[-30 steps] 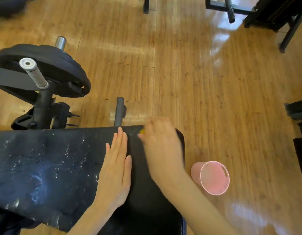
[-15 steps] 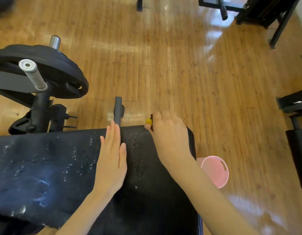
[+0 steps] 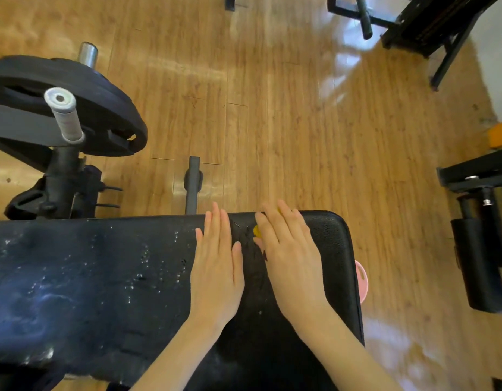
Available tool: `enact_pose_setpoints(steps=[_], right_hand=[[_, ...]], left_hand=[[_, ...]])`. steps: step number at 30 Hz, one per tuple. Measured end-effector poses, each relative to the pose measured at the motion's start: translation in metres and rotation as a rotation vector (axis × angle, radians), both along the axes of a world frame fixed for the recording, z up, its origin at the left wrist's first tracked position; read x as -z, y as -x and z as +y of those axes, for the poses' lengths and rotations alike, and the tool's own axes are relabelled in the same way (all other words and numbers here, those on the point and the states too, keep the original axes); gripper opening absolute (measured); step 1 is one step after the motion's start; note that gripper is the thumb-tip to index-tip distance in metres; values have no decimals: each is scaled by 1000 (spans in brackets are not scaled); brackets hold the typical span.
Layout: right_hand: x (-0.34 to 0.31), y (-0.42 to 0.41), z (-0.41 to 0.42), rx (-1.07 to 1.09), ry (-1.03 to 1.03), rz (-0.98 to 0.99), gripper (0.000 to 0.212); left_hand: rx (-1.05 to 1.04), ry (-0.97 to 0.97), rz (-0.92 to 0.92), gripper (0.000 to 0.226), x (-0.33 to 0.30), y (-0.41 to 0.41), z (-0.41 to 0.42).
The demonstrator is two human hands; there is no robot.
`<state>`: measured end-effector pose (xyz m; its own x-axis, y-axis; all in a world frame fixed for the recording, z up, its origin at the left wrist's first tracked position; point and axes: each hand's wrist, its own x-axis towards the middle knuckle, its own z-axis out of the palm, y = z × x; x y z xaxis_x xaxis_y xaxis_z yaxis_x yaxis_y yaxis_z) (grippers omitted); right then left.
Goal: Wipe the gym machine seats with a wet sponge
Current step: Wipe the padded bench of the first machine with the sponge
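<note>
Right hand (image 3: 289, 258) presses yellow sponge (image 3: 257, 231) flat on seat pad (image 3: 103, 277), fingers straight, to scrub. Left hand (image 3: 216, 272) lies flat, empty, prob. bracing. Pink cup (image 3: 362, 280) near for re-wetting.

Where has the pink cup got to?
The pink cup stands on the wooden floor on the right of the head view, mostly hidden behind the right edge of the black seat, just beyond the right hand.

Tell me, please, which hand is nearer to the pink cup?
The right hand. It presses the sponge on the seat near the cup; the left hand lies flat farther away.
</note>
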<state>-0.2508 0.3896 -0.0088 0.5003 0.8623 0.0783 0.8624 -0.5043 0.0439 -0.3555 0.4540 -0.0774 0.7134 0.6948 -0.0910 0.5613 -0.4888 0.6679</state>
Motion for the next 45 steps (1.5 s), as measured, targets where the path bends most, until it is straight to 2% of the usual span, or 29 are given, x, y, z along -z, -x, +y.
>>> enact_pose_setpoints(steps=[2,3,5,10,13,15,20,25,30,35,41,45], right_hand=[[11,-13,32,70,16,25,19],[11,-19,48,134,39,51,18],[12,-21,49,142,19,4,22],[3,17,-8,-11,-35,22,34],[9,-9,30,88,-46,35,23],[6,-18,35,132,-94,25,23],[0,24,-32,-20,-80,39,34],[-11,-34,2,215,-175,50,35],[-17,5,-55,179,-197,40,35],[-23,-44,-15,362,-245,176,37],[-18,9,-64,206,-229,95,41],[-3,-23,0,170,-192,63,31]], left_hand=[[-1,-5,-6,59,1,-1,1],[-1,-7,-8,59,1,-1,1],[1,-13,-5,60,1,-1,1],[7,-33,-7,59,1,0,1],[1,-30,-11,59,2,-1,1],[-4,-35,-8,59,2,-1,1],[-5,-15,-23,59,2,0,0],[-10,6,-27,60,1,-1,0],[-8,12,-28,60,1,0,0],[-13,9,-19,62,0,-2,0],[1,64,-59,61,-2,10,5],[-3,44,-22,61,9,36,8]])
